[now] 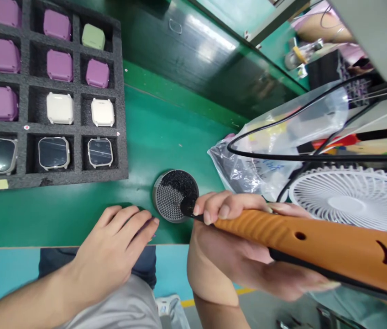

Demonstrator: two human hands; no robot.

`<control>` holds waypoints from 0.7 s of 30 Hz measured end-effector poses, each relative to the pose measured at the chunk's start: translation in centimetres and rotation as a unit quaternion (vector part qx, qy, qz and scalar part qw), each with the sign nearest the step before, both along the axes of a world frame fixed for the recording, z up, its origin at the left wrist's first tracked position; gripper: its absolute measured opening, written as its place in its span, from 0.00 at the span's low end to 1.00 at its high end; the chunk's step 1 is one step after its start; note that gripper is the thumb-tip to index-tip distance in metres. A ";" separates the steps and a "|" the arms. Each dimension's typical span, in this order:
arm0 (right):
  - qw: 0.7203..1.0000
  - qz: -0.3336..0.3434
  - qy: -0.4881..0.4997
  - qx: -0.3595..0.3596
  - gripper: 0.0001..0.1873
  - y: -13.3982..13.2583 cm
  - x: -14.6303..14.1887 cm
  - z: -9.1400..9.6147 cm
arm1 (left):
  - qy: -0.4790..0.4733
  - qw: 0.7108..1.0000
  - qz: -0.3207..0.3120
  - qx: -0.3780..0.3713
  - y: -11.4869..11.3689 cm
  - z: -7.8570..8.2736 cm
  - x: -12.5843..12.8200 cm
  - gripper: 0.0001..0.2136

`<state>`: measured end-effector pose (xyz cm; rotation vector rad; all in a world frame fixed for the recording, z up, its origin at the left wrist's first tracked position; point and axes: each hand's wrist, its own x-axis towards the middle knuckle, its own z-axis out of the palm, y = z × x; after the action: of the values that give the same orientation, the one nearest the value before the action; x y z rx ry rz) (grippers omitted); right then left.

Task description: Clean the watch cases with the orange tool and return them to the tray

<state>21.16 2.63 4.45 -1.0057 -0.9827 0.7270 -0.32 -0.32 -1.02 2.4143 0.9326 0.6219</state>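
My right hand [234, 237] is wrapped around an orange electric screwdriver [316, 249], its black tip over a round screw dish [175, 195] of small dark screws on the green bench. My left hand [114, 249] lies palm down at the bench's front edge, just left of the dish, fingers close together and covering a small purplish item that barely shows under the fingertips.
A black foam tray [121, 91] at the upper left holds purple, green and white watch cases and several watch faces. A white desk fan [354, 196], a clear plastic bag [282, 137] and black cables [282, 156] crowd the right side.
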 end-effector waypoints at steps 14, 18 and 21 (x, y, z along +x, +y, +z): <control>1.000 0.020 -0.017 -0.006 0.22 -0.5 0.1 0.1 | 0.024 0.999 0.019 -0.015 0.0 0.8 0.3 0.25; 1.000 0.017 -0.016 -0.007 0.22 -0.4 0.1 -0.1 | 0.006 0.999 0.045 -0.005 -0.2 0.4 0.5 0.17; 1.000 0.017 -0.017 -0.011 0.22 -0.4 0.1 0.0 | -0.015 0.999 0.052 -0.007 -0.3 0.2 0.5 0.15</control>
<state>21.25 2.28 4.43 -1.0255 -1.0250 0.7513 0.14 -0.61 -0.83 2.3506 1.0510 0.6848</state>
